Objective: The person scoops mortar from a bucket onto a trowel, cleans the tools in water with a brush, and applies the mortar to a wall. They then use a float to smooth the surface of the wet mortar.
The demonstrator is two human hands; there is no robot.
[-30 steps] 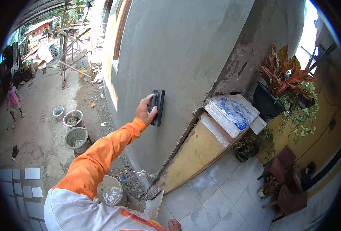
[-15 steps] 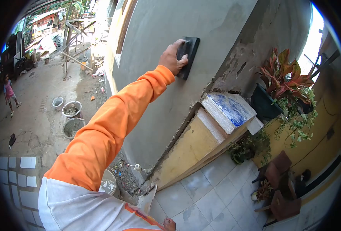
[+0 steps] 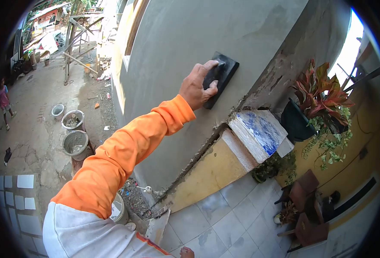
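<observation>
My left hand (image 3: 199, 85), at the end of an orange sleeve, is closed on a black plastering float (image 3: 225, 79). The float lies tilted against the grey plastered wall (image 3: 172, 56), its face hidden from me. Fingers wrap the handle from above, with the thumb on the lower side. Just below and right of the float runs the rough lower edge of the plaster, beside a white block smeared with blue (image 3: 260, 129). Only a small part of my right hand (image 3: 187, 252) shows at the bottom edge, above the floor tiles; its fingers are mostly cut off.
Buckets (image 3: 75, 144) with grey mix stand on the ground at left, and a pale bucket (image 3: 119, 210) sits below my arm. A potted red-leaved plant (image 3: 321, 94) is right of the block. Chairs (image 3: 306, 185) stand lower right. A person (image 3: 5, 103) is at far left.
My left hand and the float have moved a little down and right along the wall, toward the plaster's lower edge. The view has shifted slightly. The person at far left has shifted too.
</observation>
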